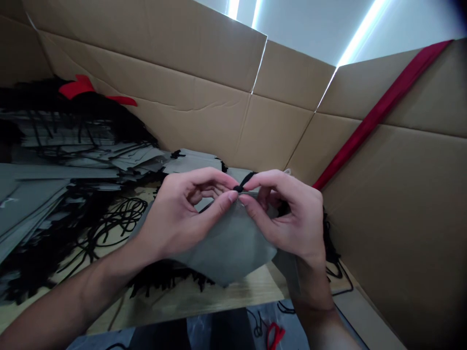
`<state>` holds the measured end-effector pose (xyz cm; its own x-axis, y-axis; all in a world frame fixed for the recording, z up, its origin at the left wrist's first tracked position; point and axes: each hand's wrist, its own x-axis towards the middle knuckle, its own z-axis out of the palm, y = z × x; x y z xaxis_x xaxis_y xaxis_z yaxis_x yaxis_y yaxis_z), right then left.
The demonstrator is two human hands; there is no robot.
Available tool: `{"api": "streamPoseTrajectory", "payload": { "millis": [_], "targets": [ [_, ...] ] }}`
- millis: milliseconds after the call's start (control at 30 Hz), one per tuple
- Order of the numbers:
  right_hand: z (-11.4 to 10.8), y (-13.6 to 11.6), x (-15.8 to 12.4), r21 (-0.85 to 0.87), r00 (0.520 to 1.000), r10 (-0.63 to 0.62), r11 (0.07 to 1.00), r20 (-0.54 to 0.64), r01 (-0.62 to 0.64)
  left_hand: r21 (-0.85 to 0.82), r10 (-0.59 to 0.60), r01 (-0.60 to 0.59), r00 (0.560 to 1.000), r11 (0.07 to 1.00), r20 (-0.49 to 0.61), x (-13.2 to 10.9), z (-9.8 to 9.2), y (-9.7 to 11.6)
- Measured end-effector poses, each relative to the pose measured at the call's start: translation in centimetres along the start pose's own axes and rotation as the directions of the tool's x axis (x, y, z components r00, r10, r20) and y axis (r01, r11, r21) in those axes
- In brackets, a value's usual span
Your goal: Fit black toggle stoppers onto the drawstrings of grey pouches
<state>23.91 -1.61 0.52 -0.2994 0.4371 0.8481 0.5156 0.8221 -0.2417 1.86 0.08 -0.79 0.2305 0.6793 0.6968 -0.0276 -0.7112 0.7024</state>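
I hold a folded grey paper bag (233, 248) up in front of me with both hands. My left hand (182, 214) pinches its top edge between thumb and fingers. My right hand (288, 214) pinches the same edge from the other side, and a short black cord (245, 182) sticks up between the fingertips of both hands. The fingers of both hands are closed on the bag's edge and the cord.
Stacks of flat grey bags (44, 180) lie at the left, with loose black cords (109, 226) tangled on the wooden table (204, 296). Tall cardboard walls (204, 78) ring the work spot. A red strip (379, 109) runs along the right wall, and red pieces (78, 87) lie at the back left.
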Motion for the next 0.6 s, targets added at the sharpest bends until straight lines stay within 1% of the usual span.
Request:
{"api": "streamPoseTrajectory", "payload": {
  "millis": [67, 133, 300, 433, 500, 600],
  "targets": [
    [0.3, 0.0, 0.0, -0.018, 0.998, -0.051, 0.999, -0.03, 0.05, 0.027, 0.015, -0.014, 1.0, 1.0, -0.019, -0.2, 0.0, -0.1],
    [0.4, 0.1, 0.0, -0.012, 0.997, -0.067, 0.998, -0.042, 0.067, 0.056, 0.033, -0.031, 0.999, 0.998, -0.024, -0.3, 0.0, -0.1],
    [0.1, 0.1, 0.0, 0.034, 0.999, -0.036, 0.999, -0.005, 0.036, 0.097, 0.087, -0.089, 0.996, 0.991, 0.028, -0.3, -0.3, -0.1],
    [-0.1, 0.1, 0.0, 0.034, 0.998, -0.063, 0.997, 0.014, 0.062, 0.135, 0.138, -0.144, 0.989, 0.98, 0.058, 0.0, -0.5, -0.5],
    [-0.1, 0.2, 0.0, 0.028, 0.997, -0.076, 0.997, 0.033, 0.075, 0.151, 0.145, -0.156, 0.986, 0.976, 0.079, 0.1, -0.6, -0.7],
    [-0.1, 0.3, 0.0, 0.022, 0.996, -0.067, 0.998, 0.051, 0.065, 0.176, 0.145, -0.158, 0.986, 0.972, 0.081, 0.2, -0.6, -1.1]
  ]
}}
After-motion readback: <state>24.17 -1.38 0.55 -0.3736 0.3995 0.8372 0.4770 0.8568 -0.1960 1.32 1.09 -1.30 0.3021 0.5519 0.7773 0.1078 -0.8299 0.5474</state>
